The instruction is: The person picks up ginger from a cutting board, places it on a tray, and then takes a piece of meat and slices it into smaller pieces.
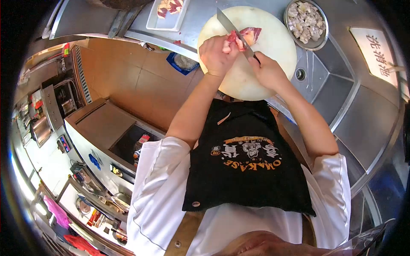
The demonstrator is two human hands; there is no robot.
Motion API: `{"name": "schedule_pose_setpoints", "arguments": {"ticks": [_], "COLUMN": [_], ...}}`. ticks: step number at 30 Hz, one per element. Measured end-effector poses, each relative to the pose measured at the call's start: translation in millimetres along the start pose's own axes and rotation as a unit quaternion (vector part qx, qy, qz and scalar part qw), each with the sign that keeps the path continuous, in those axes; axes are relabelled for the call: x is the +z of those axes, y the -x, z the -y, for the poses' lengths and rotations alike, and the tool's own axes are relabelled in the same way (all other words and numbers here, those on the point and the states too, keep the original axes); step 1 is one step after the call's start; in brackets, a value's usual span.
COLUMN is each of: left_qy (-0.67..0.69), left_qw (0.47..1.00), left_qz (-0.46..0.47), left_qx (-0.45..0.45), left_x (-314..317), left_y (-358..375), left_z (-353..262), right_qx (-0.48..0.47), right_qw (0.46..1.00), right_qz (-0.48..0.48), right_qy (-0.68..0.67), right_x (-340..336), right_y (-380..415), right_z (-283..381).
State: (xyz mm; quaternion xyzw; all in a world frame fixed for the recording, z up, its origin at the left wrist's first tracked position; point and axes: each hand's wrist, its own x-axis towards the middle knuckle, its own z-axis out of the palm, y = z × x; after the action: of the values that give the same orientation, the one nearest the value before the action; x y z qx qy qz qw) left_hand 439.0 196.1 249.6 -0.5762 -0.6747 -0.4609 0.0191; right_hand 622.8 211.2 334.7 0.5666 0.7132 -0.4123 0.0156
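So the meat (253,34) is on the round white board (275,40), past the middle and closer to the far edge than the near one. Left hand (215,55) is mostly closed, fingers bent over the paler end and pinning it. Right hand (269,70) is wrapped snugly round the knife (229,25) handle, blade slanting across the meat just beside the left fingers. Can't tell how deep it's in, if at all.

My guess on handling: light, soft, floppy and pretty slick, especially the fatty-looking pale bits. It'd probably squirm if pinched by a thin edge, so I'd press the thick part flat with curled fingertips, tucked well clear of the blade.

Also on the metal desk (205,15): a white tray (164,24) with more red-and-cream pieces, off the board's left edge, and a metal bowl (315,46) of pale chunks by its far right edge.
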Motion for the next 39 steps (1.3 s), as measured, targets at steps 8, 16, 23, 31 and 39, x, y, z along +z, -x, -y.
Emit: {"name": "schedule_pose_setpoints", "arguments": {"ticks": [8,16,23,31,39], "left_qy": [-0.041,-0.054,-0.028,0.045,0.443], "left_qw": [0.999,0.998,0.999,0.99,0.727], "left_qz": [0.023,0.019,0.035,0.122,0.27], "left_qx": [-0.008,-0.013,0.013,-0.049,-0.45], "left_x": [6,9,5,-17,-15], "left_y": [5,3,1,-15,-72], "left_z": [9,4,10,19,90], "right_qx": [0.015,0.017,-0.016,0.064,0.14], "right_qw": [1.0,1.0,0.997,0.997,0.967], "right_qz": [-0.026,0.008,-0.065,0.034,0.078], "right_qy": [-0.007,-0.009,-0.028,0.001,-0.199], "right_x": [29,34,51,47,19], "right_y": [-31,38,-34,82,184], "right_z": [3,-35,-15,-58,-169]}}
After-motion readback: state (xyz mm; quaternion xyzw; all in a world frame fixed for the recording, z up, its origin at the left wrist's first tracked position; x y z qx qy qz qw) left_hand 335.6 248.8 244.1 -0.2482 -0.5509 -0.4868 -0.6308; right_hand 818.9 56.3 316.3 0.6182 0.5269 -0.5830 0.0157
